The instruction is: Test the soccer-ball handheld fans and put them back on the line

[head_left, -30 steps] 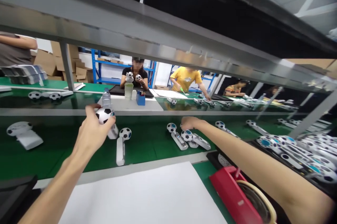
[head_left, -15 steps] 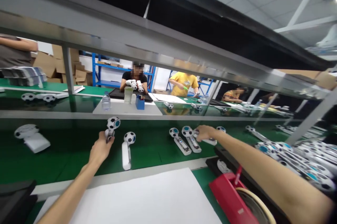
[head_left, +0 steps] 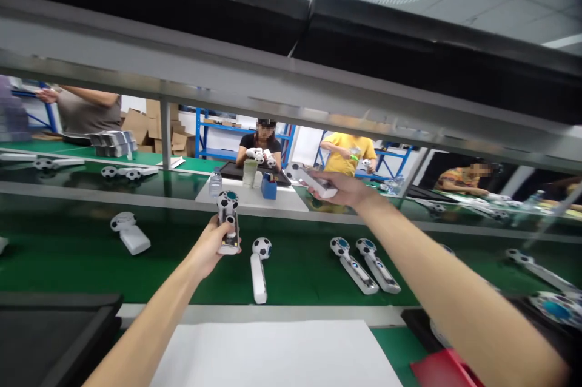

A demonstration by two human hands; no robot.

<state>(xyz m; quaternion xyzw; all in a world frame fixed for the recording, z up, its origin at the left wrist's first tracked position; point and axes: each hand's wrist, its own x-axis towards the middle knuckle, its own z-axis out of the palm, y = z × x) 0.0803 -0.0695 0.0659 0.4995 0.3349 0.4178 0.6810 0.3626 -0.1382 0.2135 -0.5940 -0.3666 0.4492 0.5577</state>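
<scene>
My left hand [head_left: 211,246] is closed round the handle of a white soccer-ball toy [head_left: 228,220], held upright above the green belt [head_left: 300,269]. My right hand [head_left: 343,188] is raised higher and grips a second white soccer-ball toy [head_left: 308,178] by its handle. On the belt below lie a third toy [head_left: 259,265] just right of my left hand and two more toys [head_left: 364,264] side by side under my right forearm.
A white sheet [head_left: 277,353] lies in front of me, a black tray [head_left: 50,335] at the left, a red tape dispenser [head_left: 443,372] at the lower right. Another toy [head_left: 130,232] lies far left. Across the belt, people sit at a far bench [head_left: 261,144].
My left hand lifted its toy and turned it upright. My right hand picked one toy off the belt and raised it well above it. The camera tilted upward.
</scene>
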